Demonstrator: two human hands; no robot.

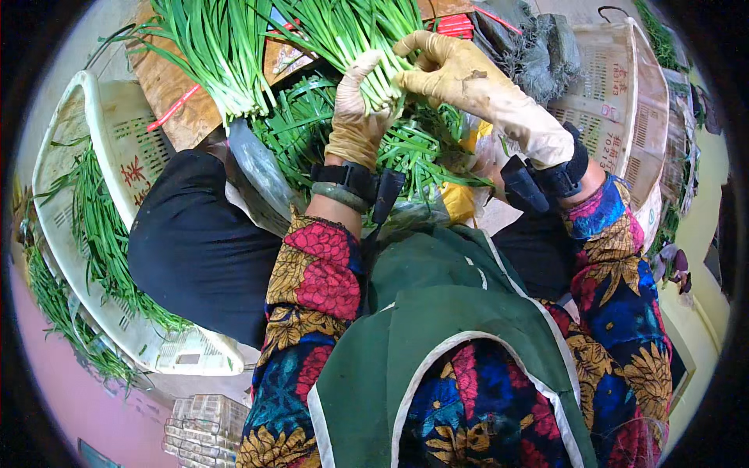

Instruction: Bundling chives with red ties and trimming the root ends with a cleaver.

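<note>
Both my hands wear soiled pale yellow gloves. My left hand (361, 109) is closed round the white lower stalks of a bunch of garlic chives (349, 35), whose green leaves point away from me. My right hand (460, 74) curls at the right side of the same stalks, its fingers bent together near the cut ends; what exactly the fingertips pinch is partly hidden. Left of this bunch, another bunch of garlic chives (214, 58) lies on a wooden board (183, 82). Below my hands, loose green leaves (417, 160) fill a plastic-lined spot between my knees.
A white plastic basket (109, 148) with chives stands at my left, and a similar pale basket (608, 86) at my right. A red strip (173, 108) lies on the board's edge. Red strips are stacked (455, 26) beyond my right hand, beside a grey tangled bundle (530, 54).
</note>
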